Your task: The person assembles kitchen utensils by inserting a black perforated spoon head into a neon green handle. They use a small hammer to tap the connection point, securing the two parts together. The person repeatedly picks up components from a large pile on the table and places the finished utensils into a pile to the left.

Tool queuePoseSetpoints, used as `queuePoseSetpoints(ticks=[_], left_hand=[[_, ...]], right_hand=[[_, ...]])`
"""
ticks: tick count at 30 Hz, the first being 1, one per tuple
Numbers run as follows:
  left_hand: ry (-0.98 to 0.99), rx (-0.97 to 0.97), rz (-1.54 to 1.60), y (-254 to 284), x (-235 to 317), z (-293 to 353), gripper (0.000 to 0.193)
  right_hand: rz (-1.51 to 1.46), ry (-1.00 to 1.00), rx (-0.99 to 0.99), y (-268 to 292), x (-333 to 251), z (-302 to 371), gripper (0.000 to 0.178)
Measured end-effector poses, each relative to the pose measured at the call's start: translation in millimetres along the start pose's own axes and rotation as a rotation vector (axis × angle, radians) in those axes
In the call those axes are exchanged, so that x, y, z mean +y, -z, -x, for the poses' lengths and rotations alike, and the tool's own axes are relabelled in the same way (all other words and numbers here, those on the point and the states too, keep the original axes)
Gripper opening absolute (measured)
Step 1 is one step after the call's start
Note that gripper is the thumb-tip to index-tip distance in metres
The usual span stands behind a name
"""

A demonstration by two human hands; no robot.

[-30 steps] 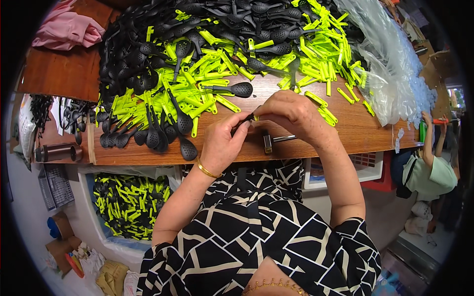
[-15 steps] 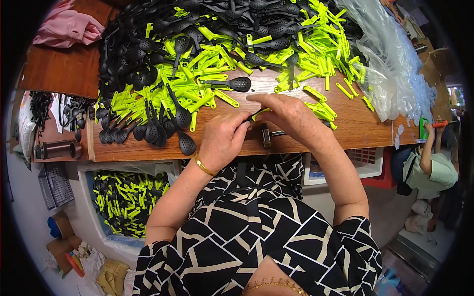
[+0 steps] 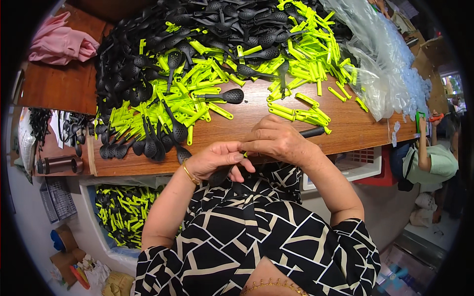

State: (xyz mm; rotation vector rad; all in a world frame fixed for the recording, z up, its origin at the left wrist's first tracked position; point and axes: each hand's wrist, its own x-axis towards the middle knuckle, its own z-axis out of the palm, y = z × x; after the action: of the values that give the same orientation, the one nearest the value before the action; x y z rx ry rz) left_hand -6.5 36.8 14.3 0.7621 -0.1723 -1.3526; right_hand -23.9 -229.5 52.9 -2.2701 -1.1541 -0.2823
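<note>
Close to my body, at the table's front edge, my left hand [image 3: 212, 160] is closed loosely round a black spoon [image 3: 218, 176], its bowl hanging below my fingers. My right hand [image 3: 279, 140] pinches at its other end, where a bit of lime green shows between the hands; most of that handle is hidden. Beside my right hand lies a dark tool handle [image 3: 312, 132], its head covered by the hand. Loose lime-green handle pieces [image 3: 310, 116] lie just beyond. A black slotted spoon [image 3: 233, 95] rests on the table ahead of my hands.
Black slotted spoons [image 3: 133, 69] and green handles are heaped at the back. A lined bin [image 3: 89, 197] of green-handled pieces stands below left; a white crate [image 3: 377, 165] sits below right. Clear plastic sheeting [image 3: 375, 84] covers the right side. Another person [image 3: 429, 165] works far right.
Both hands have come nearer my body, and the spoon's bowl now hangs below my left hand. My right hand now covers the tool's metal head, seen before.
</note>
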Motion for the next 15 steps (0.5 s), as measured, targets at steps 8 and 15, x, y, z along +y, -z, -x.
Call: queuePoseSetpoints(ticks=[8, 15], left_hand=[[-0.368, 0.523, -0.242, 7, -37, -42, 0.028], [-0.407, 0.713, -0.345, 11, -23, -44, 0.025]], right_hand=[[0.181, -0.273, 0.194, 0, 71, -2, 0.023], [0.198, -0.382, 0.14, -29, 107, -52, 0.016]])
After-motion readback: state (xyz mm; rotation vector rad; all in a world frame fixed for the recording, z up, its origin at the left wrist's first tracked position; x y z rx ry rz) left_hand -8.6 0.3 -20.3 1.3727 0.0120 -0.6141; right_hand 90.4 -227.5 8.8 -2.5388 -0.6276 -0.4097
